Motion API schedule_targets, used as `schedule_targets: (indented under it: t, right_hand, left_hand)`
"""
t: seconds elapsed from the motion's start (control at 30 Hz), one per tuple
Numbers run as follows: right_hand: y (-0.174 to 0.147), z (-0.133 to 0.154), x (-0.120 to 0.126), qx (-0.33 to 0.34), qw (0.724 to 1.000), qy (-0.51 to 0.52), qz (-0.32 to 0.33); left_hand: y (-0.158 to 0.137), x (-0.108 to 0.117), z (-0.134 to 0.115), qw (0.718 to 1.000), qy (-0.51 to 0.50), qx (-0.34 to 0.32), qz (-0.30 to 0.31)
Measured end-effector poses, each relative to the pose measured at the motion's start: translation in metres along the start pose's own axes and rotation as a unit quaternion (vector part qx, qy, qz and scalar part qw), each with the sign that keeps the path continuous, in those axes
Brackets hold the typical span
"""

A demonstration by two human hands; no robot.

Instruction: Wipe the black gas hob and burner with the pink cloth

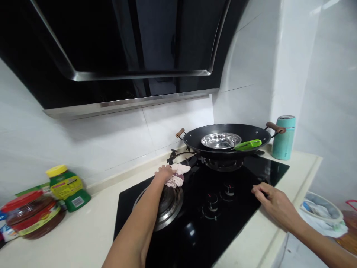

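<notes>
My left hand is closed on a crumpled pale cloth with dark patches, pressed to the black glass gas stove behind the left burner. My left forearm hides part of that burner. At the stove's right front edge rests my right hand, its fingers curled in and no object visible in them. Two control knobs stand between my hands. A large black wok sits over the right burner, holding a shiny metal bowl and a green-handled utensil whose far end is hidden.
A black range hood overhangs the stove. On the left of the counter stand a green bottle with a yellow cap and a red-lidded jar. A turquoise flask is beside the wok; a lined bin stands lower right.
</notes>
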State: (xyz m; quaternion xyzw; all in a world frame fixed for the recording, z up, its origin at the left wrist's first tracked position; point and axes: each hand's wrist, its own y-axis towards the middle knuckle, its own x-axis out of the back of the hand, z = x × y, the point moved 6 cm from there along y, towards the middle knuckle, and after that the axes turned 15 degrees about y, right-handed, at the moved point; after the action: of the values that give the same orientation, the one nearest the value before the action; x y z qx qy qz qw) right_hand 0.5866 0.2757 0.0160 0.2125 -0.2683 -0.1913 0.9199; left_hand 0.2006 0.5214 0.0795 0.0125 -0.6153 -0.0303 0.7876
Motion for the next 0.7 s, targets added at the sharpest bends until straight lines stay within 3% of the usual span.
schedule_targets:
  t: [0.2,0.37,0.53,0.7]
  right_hand:
    - [-0.001,0.002,0.001,0.001,1.0,0.003,-0.001]
    - [0.0,-0.006,0.001,-0.022,1.0,-0.001,-0.004]
    - [0.0,-0.01,0.0,-0.021,1.0,-0.004,0.002]
    - [0.001,-0.014,0.001,-0.015,1.0,-0.004,-0.004]
  left_hand:
    - [0.01,0.0,0.022,0.998,-0.01,-0.052,-0.025]
    - [0.016,-0.002,0.045,0.997,-0.006,-0.052,-0.05]
    - [0.012,-0.013,0.095,0.999,0.011,-0.019,-0.048]
    - [-0.013,-0.028,0.148,0.997,0.053,0.035,-0.041]
